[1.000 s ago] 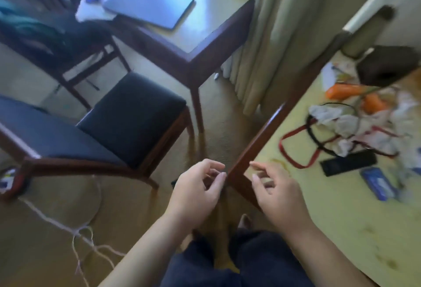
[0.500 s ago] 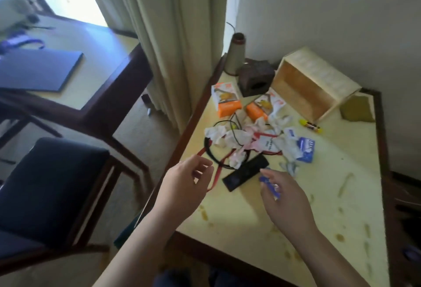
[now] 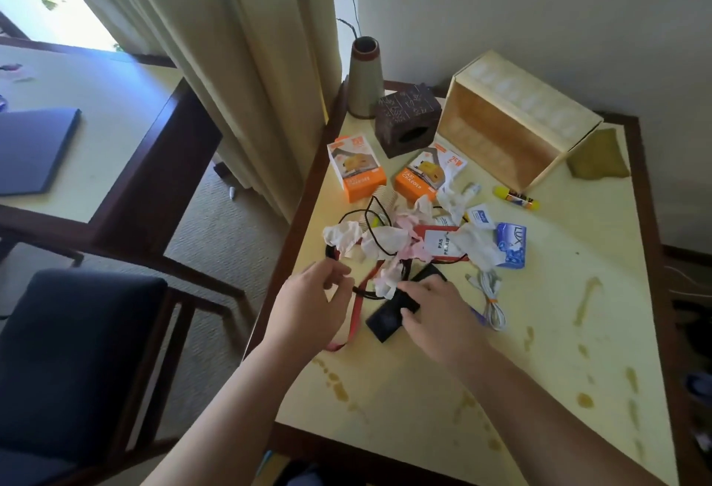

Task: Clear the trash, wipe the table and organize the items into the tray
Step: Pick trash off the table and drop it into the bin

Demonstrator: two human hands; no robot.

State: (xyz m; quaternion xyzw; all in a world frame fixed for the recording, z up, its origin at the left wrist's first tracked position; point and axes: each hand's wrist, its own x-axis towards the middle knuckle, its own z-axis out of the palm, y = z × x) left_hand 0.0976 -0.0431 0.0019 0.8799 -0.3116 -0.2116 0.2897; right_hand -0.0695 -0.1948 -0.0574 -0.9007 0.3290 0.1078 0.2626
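Crumpled tissues (image 3: 385, 240) lie tangled with a black cable (image 3: 370, 215) and a red lanyard (image 3: 356, 310) in the middle of the stained yellow table (image 3: 424, 389). My left hand (image 3: 312, 304) hovers over the lanyard with its fingers apart, holding nothing. My right hand (image 3: 435, 316) rests on a flat black device (image 3: 385, 321), fingers curled onto it; its grip is unclear. A wooden tray (image 3: 497, 138) lies on its side at the back, with an olive cloth (image 3: 599, 154) to its right.
Two orange charger boxes (image 3: 356, 167), a blue soap pack (image 3: 510, 244), a yellow glue stick (image 3: 516, 196), a white cable (image 3: 491, 300), a dark cube box (image 3: 408, 119) and a cone vase (image 3: 365, 77) share the table. A dark chair (image 3: 69, 350) stands on the left.
My view has swung from the floor and chair up onto the table. Both hands have moved forward over the clutter, and the right one has come down on the black device.
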